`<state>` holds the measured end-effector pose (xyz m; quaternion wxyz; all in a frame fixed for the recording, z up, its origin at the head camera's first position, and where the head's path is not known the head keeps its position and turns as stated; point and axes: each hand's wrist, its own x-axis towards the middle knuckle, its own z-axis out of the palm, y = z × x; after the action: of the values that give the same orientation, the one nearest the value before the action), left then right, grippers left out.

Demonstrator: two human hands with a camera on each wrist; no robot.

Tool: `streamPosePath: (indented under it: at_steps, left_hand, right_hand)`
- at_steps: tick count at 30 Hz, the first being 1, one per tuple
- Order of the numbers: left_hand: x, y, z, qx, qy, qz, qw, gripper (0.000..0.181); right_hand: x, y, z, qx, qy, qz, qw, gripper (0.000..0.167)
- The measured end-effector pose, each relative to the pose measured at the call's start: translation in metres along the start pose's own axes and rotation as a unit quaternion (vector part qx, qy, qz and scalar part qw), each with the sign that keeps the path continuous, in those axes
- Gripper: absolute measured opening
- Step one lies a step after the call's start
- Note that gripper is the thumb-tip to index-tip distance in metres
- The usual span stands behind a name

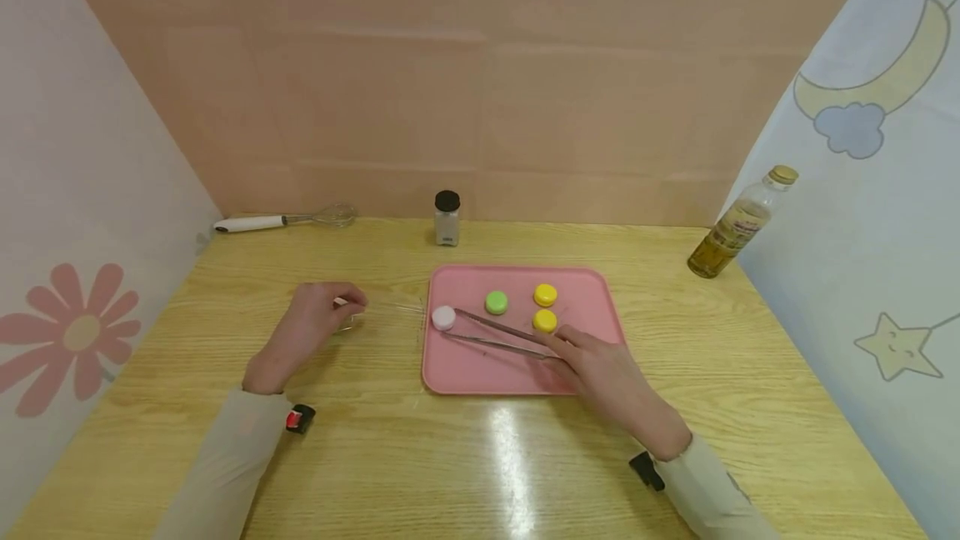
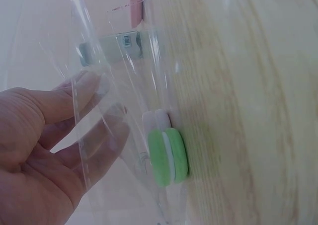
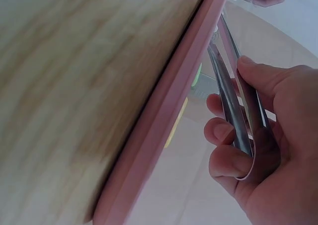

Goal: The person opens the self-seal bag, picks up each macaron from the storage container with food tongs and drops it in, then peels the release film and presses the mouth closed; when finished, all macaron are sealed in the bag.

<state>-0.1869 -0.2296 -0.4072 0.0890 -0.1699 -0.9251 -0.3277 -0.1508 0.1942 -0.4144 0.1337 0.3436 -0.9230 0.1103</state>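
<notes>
My left hand pinches the edge of a clear plastic bag left of the pink tray. A green macaron and a pale one show at the bag in the left wrist view; whether both lie inside, I cannot tell. In my right hand are metal tongs, held with parted arms low over the tray. Their tips are at a pale pink macaron by the tray's left edge. Another green macaron and two yellow macarons also sit on the tray.
Behind the tray stands a small black-capped jar. A whisk with a white handle lies at the back left. At the right rear is a glass bottle of amber liquid, against the patterned side wall.
</notes>
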Motion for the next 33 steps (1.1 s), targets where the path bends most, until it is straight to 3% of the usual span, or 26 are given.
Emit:
streamPosePath:
  at_steps: [7,20,33]
  left_hand:
    - [-0.0004,-0.0002,-0.0015,0.0,-0.002,0.002,1.0,0.007]
    - [-0.0008,-0.0001,-0.0015,-0.01,-0.002,0.003,0.9999,0.007]
    - [-0.0007,0.0,-0.0009,-0.013,-0.007,0.001,0.9999,0.008]
  right_hand:
    - [0.0038,-0.0014,0.0005,0.001,-0.013,0.004,0.9999,0.043]
    - [0.0051,-0.0026,0.0033,0.002,0.001,-0.011,0.9999,0.045]
    - [0.007,-0.0041,0.0005,0.011,0.045,-0.04,0.9981,0.045]
